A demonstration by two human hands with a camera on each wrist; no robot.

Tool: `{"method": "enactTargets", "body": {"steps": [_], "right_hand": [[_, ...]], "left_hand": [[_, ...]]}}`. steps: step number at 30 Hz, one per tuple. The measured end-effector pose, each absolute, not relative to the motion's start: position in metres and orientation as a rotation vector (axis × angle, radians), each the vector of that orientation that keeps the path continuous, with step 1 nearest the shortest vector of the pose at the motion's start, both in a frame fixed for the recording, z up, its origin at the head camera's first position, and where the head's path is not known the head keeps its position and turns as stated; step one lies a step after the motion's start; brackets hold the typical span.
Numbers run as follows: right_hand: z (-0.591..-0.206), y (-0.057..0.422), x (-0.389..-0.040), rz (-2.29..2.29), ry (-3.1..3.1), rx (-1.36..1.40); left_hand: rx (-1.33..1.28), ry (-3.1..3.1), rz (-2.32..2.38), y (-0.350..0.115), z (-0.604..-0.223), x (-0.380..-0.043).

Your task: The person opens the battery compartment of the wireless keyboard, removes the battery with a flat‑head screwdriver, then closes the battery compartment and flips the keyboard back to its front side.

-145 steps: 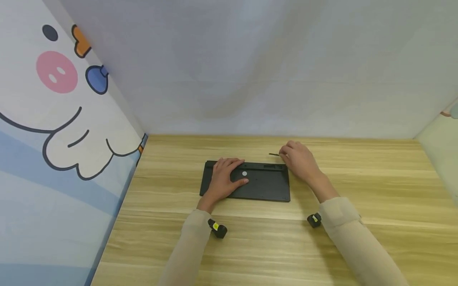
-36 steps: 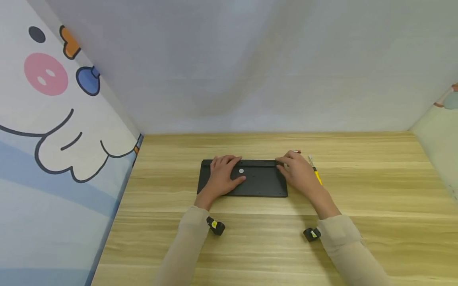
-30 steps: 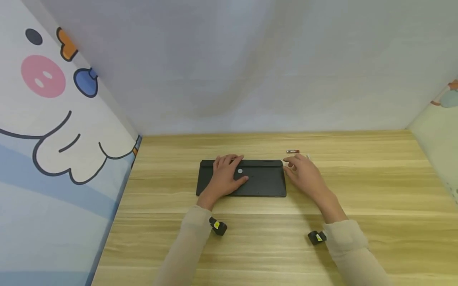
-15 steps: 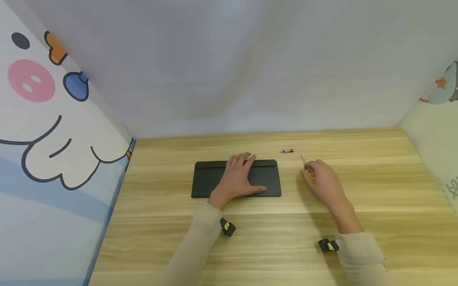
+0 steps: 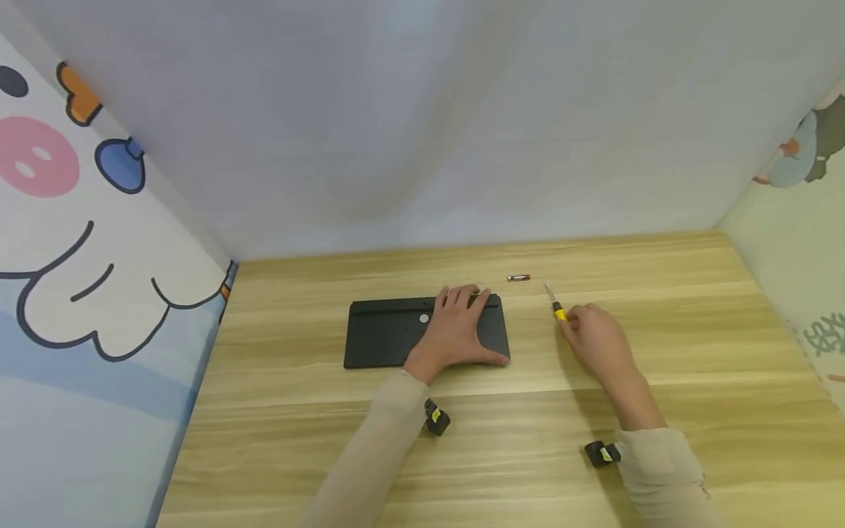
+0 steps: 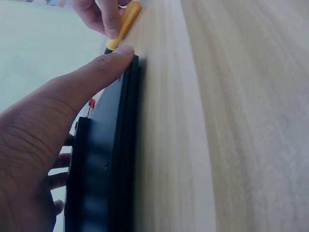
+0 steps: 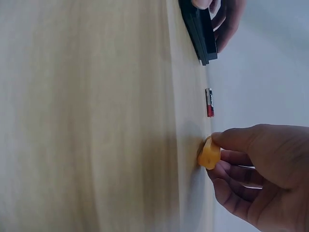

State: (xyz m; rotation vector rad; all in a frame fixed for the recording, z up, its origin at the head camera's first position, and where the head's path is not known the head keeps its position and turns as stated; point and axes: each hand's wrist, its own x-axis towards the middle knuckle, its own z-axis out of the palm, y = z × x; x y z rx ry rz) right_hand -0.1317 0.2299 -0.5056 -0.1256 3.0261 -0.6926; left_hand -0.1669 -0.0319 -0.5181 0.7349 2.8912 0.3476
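A black keyboard point(image 5: 379, 341) lies underside up on the table, with a raised bar along its far edge and a round white sticker point(image 5: 424, 318). My left hand point(image 5: 455, 334) spans its right part. The fingers bend over the far edge and the thumb point(image 6: 113, 63) is at the near right corner. To the right of the keyboard, my right hand point(image 5: 599, 343) pinches the yellow handle of a screwdriver point(image 5: 560, 313). Its metal shaft points away, toward the back of the table. In the right wrist view the handle's yellow end point(image 7: 210, 154) shows between thumb and fingers.
A red and silver battery point(image 5: 518, 278) lies behind the keyboard's right end, left of the screwdriver tip. White cloth point(image 5: 422, 147) rises behind the wooden table point(image 5: 297, 440), and a cartoon-printed panel point(image 5: 99, 293) stands at the left.
My right hand has left the keyboard's battery compartment, now covered, and taken hold of the screwdriver. My left hand has slid right along the keyboard, its thumb reaching the near right corner. The battery came into view.
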Motion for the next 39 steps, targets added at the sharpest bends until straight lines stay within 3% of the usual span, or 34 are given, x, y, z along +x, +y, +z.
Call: {"method": "enactTargets", "body": {"steps": [18, 39], "right_hand": [[-0.511, 0.229, -0.134, -0.729, 3.001, -0.054], [-0.508, 0.230, -0.135, -0.747, 2.993, -0.044]], "left_hand": [[0.832, 2.943, 0.202, -0.028, -0.521, -0.176], [0.874, 3.014, 0.532, -0.038, -0.469, -0.176]]}}
